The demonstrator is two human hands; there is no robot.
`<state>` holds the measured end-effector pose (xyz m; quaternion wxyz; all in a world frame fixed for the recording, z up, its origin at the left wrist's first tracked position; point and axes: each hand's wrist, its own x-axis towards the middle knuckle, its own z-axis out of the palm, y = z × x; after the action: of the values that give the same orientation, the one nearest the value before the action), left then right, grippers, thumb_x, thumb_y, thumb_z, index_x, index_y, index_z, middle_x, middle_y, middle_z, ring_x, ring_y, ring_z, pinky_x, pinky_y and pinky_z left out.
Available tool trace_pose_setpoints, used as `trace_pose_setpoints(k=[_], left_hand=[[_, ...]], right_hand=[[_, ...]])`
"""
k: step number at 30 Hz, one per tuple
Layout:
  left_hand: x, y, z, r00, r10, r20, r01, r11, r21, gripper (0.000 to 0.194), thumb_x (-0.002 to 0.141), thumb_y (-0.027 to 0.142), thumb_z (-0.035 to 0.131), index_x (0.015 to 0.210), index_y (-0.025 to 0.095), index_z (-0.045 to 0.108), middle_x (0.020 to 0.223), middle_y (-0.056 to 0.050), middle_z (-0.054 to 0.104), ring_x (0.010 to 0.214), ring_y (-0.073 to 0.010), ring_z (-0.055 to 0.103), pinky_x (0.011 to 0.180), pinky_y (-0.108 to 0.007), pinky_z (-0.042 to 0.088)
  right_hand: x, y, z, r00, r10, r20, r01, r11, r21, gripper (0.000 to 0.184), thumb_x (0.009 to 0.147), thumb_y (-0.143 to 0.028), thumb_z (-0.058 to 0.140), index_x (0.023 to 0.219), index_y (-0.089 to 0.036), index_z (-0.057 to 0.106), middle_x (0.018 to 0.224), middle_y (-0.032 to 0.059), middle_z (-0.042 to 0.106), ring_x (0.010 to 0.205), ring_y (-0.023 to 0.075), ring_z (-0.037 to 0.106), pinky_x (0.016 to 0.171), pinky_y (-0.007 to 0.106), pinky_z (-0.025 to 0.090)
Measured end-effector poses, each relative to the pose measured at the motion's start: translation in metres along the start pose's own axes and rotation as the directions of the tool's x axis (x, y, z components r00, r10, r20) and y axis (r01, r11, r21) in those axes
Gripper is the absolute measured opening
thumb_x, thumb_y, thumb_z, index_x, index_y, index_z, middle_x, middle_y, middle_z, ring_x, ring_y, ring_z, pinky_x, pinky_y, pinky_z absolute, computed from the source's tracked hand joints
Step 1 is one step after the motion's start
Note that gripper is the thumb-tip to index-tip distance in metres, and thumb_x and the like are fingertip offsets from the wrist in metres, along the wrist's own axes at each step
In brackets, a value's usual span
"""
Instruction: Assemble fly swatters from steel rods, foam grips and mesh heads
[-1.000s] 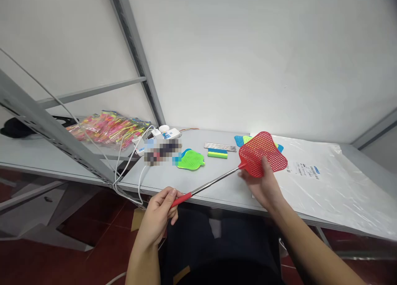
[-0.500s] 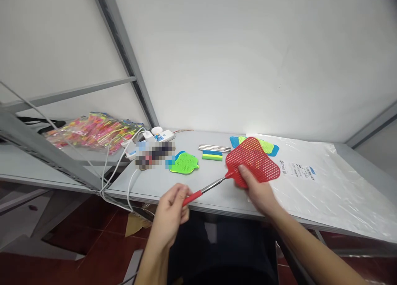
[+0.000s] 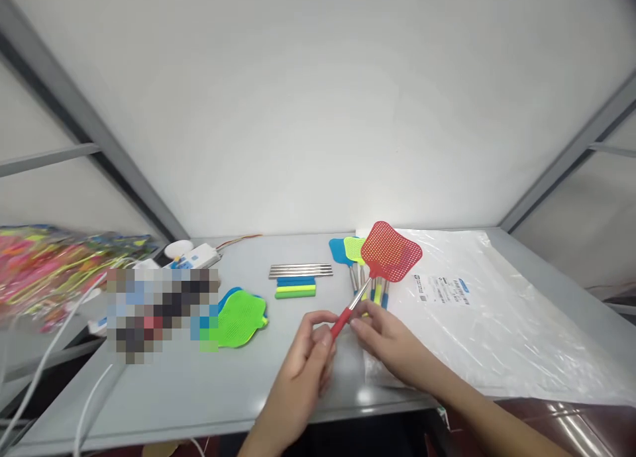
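Observation:
A red fly swatter [image 3: 391, 253] is raised over the table, its perforated head tilted up to the right. My left hand [image 3: 304, 371] is closed around its red handle. My right hand [image 3: 385, 334] has its fingers curled in at the top of that handle, by the metal shaft. Behind it, several fly swatters with blue and yellow heads, the yellow head [image 3: 354, 249] showing, lie on the white plastic sheet, partly hidden. On the left are loose swatter heads, a green head [image 3: 241, 319] on top of a blue one. Metal rods [image 3: 301, 270] and coloured handle tubes [image 3: 295, 288] lie between.
A white plastic bag with a printed label [image 3: 447, 290] covers the table's right side. At left are a power strip [image 3: 199, 257], white cables [image 3: 54, 344] and a blurred-out patch. Bagged colourful items [image 3: 64, 265] lie beyond the metal frame [image 3: 99, 152].
My right hand has left the red swatter's head and come down to its handle. The swatter now points more upward, and the view has shifted to the right and closer to the table.

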<state>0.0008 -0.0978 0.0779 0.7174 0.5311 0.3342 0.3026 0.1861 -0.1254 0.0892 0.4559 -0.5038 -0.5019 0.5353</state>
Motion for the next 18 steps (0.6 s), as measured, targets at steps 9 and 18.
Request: trace_pose_setpoints(k=[9,18], left_hand=[[0.077,-0.004,0.070,0.995,0.100,0.032,-0.104,0.915,0.389,0.022,0.099,0.039,0.036,0.112,0.024,0.045,0.089,-0.004,0.059,0.076,-0.0174,0.054,0.067,-0.027,0.039],[0.100,-0.004,0.056,0.982,0.133,0.135,-0.187,0.561,0.806,0.015,0.094,0.025,0.041,0.106,0.027,0.051,0.079,-0.003,0.067,0.057,-0.0197,0.057,0.052,-0.029,0.025]], right_hand=[[0.029,-0.002,-0.082,0.964,0.174,-0.201,-0.219,0.948,-0.232,0.039,0.091,-0.054,0.048,0.068,-0.022,0.044,0.051,-0.0070,0.041,0.048,0.0108,0.036,0.049,0.026,0.028],[0.070,0.001,-0.099,0.977,0.173,-0.124,-0.213,0.832,-0.513,0.038,0.089,-0.047,0.048,0.061,-0.021,0.050,0.060,-0.0009,0.055,0.059,0.0152,0.049,0.054,0.028,0.033]])
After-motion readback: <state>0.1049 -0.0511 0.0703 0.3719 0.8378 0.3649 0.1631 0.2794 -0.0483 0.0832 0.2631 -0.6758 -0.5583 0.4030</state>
